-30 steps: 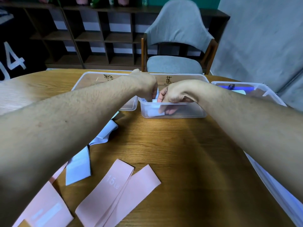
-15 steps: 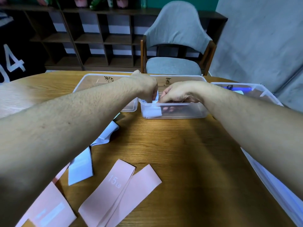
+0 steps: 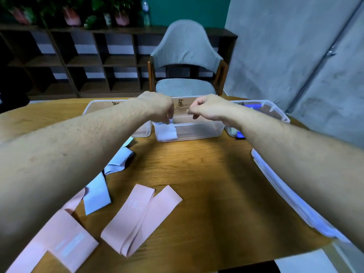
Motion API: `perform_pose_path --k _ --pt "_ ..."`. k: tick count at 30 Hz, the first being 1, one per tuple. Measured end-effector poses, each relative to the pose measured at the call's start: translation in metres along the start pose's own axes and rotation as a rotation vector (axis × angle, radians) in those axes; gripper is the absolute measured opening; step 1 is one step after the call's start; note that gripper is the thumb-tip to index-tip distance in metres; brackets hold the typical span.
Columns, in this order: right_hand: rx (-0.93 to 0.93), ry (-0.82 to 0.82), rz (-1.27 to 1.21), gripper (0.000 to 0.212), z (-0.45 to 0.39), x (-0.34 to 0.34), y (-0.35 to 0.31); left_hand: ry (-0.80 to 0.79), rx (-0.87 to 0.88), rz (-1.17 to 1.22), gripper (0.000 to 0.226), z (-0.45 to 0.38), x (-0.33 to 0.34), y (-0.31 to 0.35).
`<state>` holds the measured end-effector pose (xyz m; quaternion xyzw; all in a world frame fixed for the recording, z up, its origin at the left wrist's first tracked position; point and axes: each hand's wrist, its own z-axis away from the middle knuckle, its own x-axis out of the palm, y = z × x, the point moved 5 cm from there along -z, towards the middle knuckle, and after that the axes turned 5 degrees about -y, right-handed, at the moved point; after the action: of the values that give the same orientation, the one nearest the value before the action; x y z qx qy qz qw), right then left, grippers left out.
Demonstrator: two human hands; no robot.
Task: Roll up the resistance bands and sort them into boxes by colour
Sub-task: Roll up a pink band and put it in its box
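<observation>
Over the middle clear box [image 3: 197, 131], the left hand [image 3: 157, 107] has its fingertips curled down at the rolled pale-blue band [image 3: 167, 133], though whether that grip truly holds it I cannot tell. The roll sits inside the box's near left corner. The right hand [image 3: 208, 109] hovers beside it, fingers curled on nothing. Nearer, on the tabletop [image 3: 216, 194], lie flat pink bands [image 3: 137, 215] and, to their left, loose pale-blue bands [image 3: 98, 194].
</observation>
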<state>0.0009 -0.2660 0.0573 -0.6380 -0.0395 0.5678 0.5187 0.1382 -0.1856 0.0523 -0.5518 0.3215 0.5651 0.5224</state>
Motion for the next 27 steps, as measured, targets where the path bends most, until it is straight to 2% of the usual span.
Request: perform_pose_path --k 8,12,18,23,27 --pt "0.018 -0.048 -0.031 0.015 0.068 0.005 0.007 0.114 0.011 0.082 0.02 0.05 -0.013 0.025" --pt "-0.013 -0.142 -0.02 0.016 0.1 0.018 0.01 0.138 -0.012 0.234 0.021 0.084 -0.008 0.043" --pt "-0.073 -0.279 0.007 0.015 0.143 0.039 0.018 0.032 -0.06 0.423 0.016 0.128 0.029 0.068" --pt "-0.132 -0.387 -0.027 0.006 0.158 0.066 0.033 0.022 -0.125 0.442 0.017 0.162 0.058 0.086" --pt "-0.162 -0.459 -0.06 0.011 0.162 0.083 0.045 -0.009 -0.218 0.462 0.035 0.189 0.085 0.087"
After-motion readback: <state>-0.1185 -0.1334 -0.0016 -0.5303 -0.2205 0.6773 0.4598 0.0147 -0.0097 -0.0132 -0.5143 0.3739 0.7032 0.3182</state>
